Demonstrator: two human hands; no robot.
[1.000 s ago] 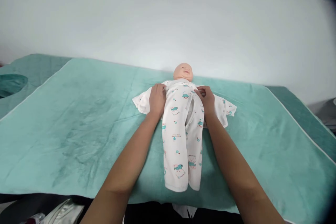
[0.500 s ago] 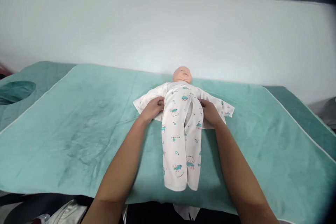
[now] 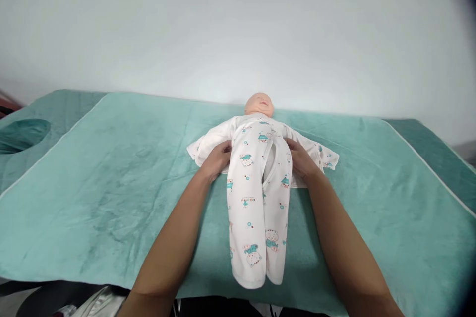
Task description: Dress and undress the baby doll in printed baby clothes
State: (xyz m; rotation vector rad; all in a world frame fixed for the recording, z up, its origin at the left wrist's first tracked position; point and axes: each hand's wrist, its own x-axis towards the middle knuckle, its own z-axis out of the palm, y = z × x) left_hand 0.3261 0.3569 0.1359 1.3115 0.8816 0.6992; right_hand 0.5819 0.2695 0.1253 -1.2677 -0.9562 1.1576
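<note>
A baby doll lies on its back, its head (image 3: 259,104) toward the wall. It wears a white baby shirt (image 3: 219,132) with both sleeves spread out to the sides. White baby trousers (image 3: 247,208) with teal and pink cartoon prints lie over its body, waist near the chest, legs toward me, with an open slit at the crotch. My left hand (image 3: 218,159) is closed at the left side of the trousers, its fingertips partly hidden by the cloth. On the opposite side my right hand (image 3: 302,159) grips the trousers' edge, its fingers partly tucked behind the fabric.
A teal plush cover (image 3: 122,183) with white piping spreads under the doll. At the far left the cover has a round hole (image 3: 24,134). Behind stands a white wall (image 3: 238,34). A shiny pale cloth (image 3: 100,303) shows below the front edge.
My view has tilted slightly upward and closer. Both hands stay at the sides of the trousers, with only small shifts, and the trouser legs appear a little lower in the picture.
</note>
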